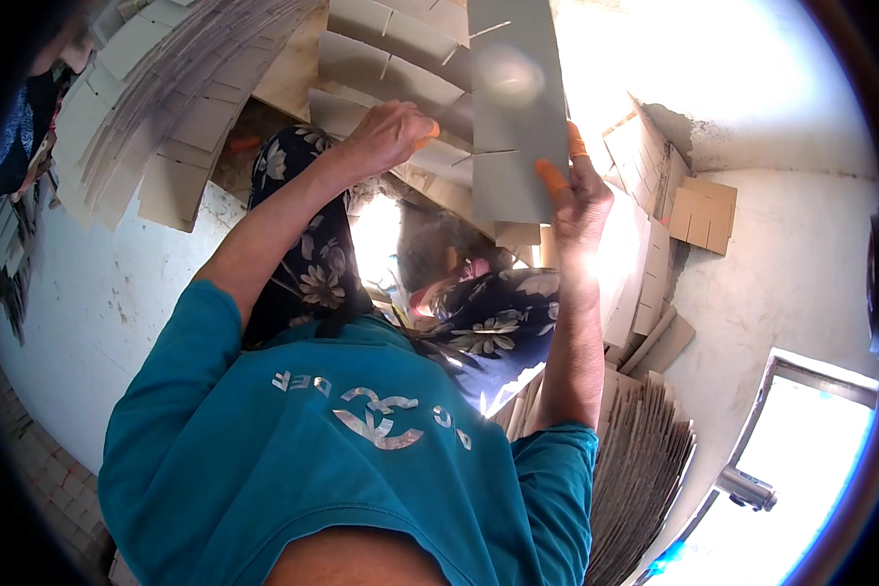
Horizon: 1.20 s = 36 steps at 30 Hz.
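Note:
My right hand [584, 200], with orange finger covers on its thumb and a finger, grips the lower right edge of a tall grey cardboard sheet [518, 107]. Short slits run in from the sheet's left side, and a pale round glare lies on it. To the left, my left hand [389, 137] is closed, with an orange cover showing at a fingertip. What it pinches, if anything, is hidden. Just beyond that hand are overlapping slotted cardboard pieces [391, 70], in rows in front of my knees.
Fanned cardboard sheets [181, 93] rise at the far left, near another person [24, 146]. Cardboard stacks [645, 459] stand by my right arm. A loose cardboard piece [703, 213] leans against the white wall [781, 254]. A bright metal-framed opening [801, 469] is at the lower right.

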Available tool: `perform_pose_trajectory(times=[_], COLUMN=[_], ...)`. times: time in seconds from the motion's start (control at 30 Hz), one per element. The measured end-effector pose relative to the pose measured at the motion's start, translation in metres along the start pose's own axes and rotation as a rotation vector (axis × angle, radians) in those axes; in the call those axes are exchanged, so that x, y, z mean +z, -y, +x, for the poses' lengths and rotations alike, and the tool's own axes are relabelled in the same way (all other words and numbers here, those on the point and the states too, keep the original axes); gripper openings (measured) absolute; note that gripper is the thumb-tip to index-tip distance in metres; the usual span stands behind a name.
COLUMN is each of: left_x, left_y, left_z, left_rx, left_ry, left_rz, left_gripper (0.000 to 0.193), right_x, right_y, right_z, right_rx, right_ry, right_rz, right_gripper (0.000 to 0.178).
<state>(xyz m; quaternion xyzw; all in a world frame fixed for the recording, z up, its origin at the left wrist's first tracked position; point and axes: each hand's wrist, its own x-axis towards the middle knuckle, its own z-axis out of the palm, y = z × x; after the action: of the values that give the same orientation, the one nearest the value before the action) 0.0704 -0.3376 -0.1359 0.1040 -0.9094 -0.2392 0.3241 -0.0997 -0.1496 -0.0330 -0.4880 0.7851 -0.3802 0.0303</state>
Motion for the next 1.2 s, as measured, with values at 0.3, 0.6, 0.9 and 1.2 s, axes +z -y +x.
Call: perform_pose_trajectory(times=[0.3,0.6,0.9,1.2], left_x=[0.003,0.002,0.008,-0.010], left_y=[0.007,0.006,0.010,0.005], left_z=[0.003,0.003,0.012,0.010], left_rx=[-0.038,-0.069,-0.076,-0.020], left_ry=[-0.001,0.040,0.061,0.074], left_rz=[-0.010,-0.018,-0.047,-0.071], left_gripper=[0.011,0.014,0.013,0.030], right_x=[0.022,0.027,0.072,0.016], right_y=[0.000,0.012,-0.016,-0.031], right_z=[0.010,0.014,0.014,0.002], right_rx=[-0.052,0.002,-0.012,0.110], right_ry=[0.002,0.154,0.411,0.079], right_rz=[0.134,0.033,-0.112,-0.083], right_gripper=[0.054,0.047,0.055,0.046])
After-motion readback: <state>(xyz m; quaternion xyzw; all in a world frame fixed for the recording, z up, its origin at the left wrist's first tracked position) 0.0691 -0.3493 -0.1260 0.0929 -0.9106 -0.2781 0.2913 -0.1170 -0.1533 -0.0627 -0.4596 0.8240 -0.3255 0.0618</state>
